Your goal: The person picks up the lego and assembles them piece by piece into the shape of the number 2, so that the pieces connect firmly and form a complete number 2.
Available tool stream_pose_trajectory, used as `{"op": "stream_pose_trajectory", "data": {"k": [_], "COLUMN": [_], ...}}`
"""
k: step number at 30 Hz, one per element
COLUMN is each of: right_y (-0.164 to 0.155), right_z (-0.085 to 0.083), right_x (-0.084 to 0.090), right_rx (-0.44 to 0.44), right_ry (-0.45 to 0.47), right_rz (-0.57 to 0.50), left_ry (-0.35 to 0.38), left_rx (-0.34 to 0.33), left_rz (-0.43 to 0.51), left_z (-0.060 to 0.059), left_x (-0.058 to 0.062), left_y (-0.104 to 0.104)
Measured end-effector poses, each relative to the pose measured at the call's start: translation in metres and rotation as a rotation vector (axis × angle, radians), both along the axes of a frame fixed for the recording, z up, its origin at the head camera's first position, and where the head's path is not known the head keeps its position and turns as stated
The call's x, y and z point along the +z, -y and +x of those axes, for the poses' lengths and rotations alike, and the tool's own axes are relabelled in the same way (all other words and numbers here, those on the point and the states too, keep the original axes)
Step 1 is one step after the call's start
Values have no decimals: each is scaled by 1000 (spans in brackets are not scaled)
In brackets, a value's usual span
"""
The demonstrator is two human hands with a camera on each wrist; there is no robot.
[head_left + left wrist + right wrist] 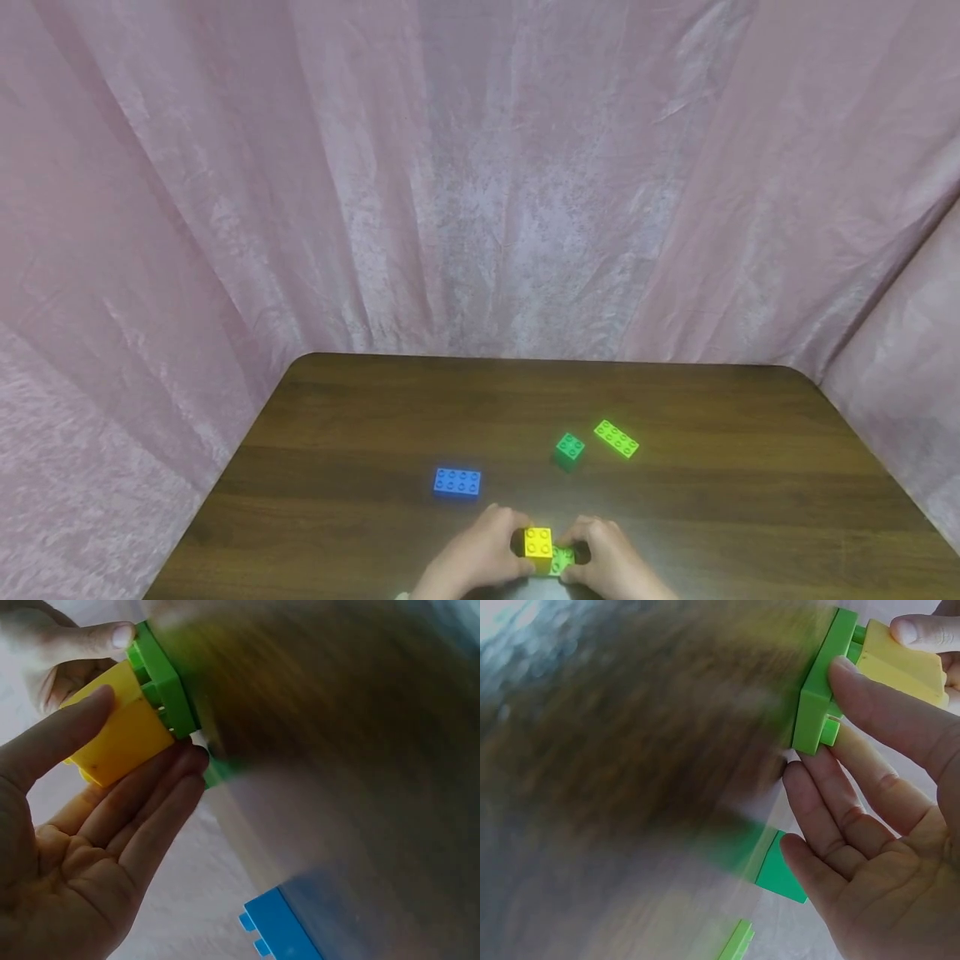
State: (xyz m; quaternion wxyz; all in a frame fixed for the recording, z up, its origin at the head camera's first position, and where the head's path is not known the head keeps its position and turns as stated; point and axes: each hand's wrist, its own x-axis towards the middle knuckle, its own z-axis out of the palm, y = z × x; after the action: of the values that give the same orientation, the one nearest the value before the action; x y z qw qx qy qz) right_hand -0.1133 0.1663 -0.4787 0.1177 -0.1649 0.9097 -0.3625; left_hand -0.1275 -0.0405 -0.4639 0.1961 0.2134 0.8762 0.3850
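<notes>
My left hand [491, 550] pinches a square yellow building brick [537, 543] between thumb and fingers. That brick sits over the left end of a flat lime-green brick [562, 562], whose studs show to its right. Thumb and fingertips of my right hand [600, 554] hold the lime-green brick by its right end. In the left wrist view the yellow brick [124, 724] stands against the studs of the lime-green brick [165, 682], slightly tilted to it. The right wrist view shows free studs beside the thumb on the lime-green brick [825, 682].
On the dark wooden table [337, 433] lie a flat blue brick [457, 482] ahead of the left hand, a square dark green brick [570, 447] ahead of both hands, and another flat lime-green brick [617, 438] farther right. Pink curtains [525, 183] hang behind the table and at its sides.
</notes>
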Motion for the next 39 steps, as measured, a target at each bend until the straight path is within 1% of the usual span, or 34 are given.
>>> {"op": "stream_pose_trajectory", "data": {"k": [3, 5, 11, 15, 18, 22, 23, 25, 29, 31, 34, 39], "right_y": [1, 1, -1, -1, 0, 0, 1, 0, -2, -4, -4, -1], "right_z": [-1, -2, 1, 2, 2, 0, 0, 0, 1, 1, 1, 1], "right_x": [0, -1, -1, -2, -3, -4, -4, -4, -5, -5, -4, -4], "right_rx": [-4, -5, 6, 11, 12, 8, 9, 13, 14, 5, 3, 11], "right_ry": [-19, -22, 22, 44, 26, 3, 3, 10, 4, 0, -6, -1], "right_rz": [1, -1, -26, -55, -54, -42, -44, -53, -63, -60, -56, -81], "left_ry": [-21, -43, -78, -74, -90, -128, -128, -101, 0, 29, 27, 16], "left_rx": [4, -7, -32, -17, 0, -8, -11, -15, -1, 2, -9, -13], "left_rz": [-18, -35, -99, -102, -103, -108, -100, -61, 66, 110, 134, 142], "left_z": [-2, -3, 1, 6, 7, 7, 6, 6, 2, 0, -3, -5], "left_x": [1, 1, 1, 2, 3, 3, 2, 0, -6, -8, -9, -9], "left_y": [-1, -1, -5, -7, -7, -5, -5, -4, -3, -3, -1, 5]}}
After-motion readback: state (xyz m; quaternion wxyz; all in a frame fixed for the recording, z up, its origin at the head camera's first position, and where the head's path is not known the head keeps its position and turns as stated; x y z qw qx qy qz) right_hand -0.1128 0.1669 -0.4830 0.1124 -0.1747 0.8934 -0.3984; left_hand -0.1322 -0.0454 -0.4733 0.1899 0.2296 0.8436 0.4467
